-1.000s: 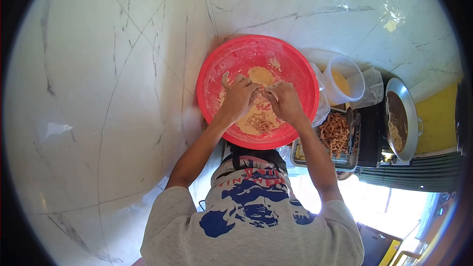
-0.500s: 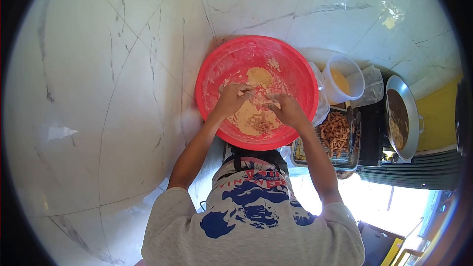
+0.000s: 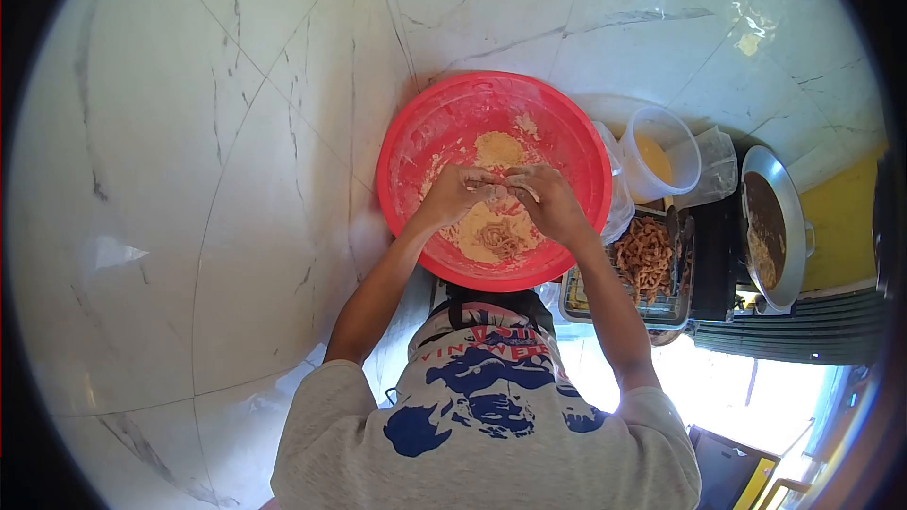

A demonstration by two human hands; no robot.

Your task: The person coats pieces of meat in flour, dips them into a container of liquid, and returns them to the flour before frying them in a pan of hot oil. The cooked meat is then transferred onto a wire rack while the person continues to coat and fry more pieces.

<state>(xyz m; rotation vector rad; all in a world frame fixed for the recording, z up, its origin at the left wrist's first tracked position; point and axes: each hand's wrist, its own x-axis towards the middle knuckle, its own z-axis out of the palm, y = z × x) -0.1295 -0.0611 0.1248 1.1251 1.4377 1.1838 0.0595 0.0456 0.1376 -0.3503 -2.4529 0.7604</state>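
Observation:
Over a wide red basin (image 3: 402,146), my left hand (image 3: 457,193) and my right hand (image 3: 545,196) meet, fingertips close together and floury. Both hands have their fingers closed in a pinch; whatever lies between them is too small to make out. Below them, a small heap of pale, flour-coated strips (image 3: 503,238) rests on loose flour (image 3: 468,231). A rounder mound of yellowish flour (image 3: 498,148) sits beyond the fingertips, and flour dust marks the basin's wall.
Right of the basin, a rack tray (image 3: 578,310) holds browned fried strips (image 3: 644,260). Behind it stands a clear plastic tub (image 3: 682,156) with yellow liquid. Farther right is a metal pan (image 3: 792,269) of dark oil with food frying. Marbled tile walls (image 3: 283,132) close off the left and back.
My hands were apart over the basin and have come together, fingertips meeting. The left moved right and the right moved slightly up. The basin's contents look much the same.

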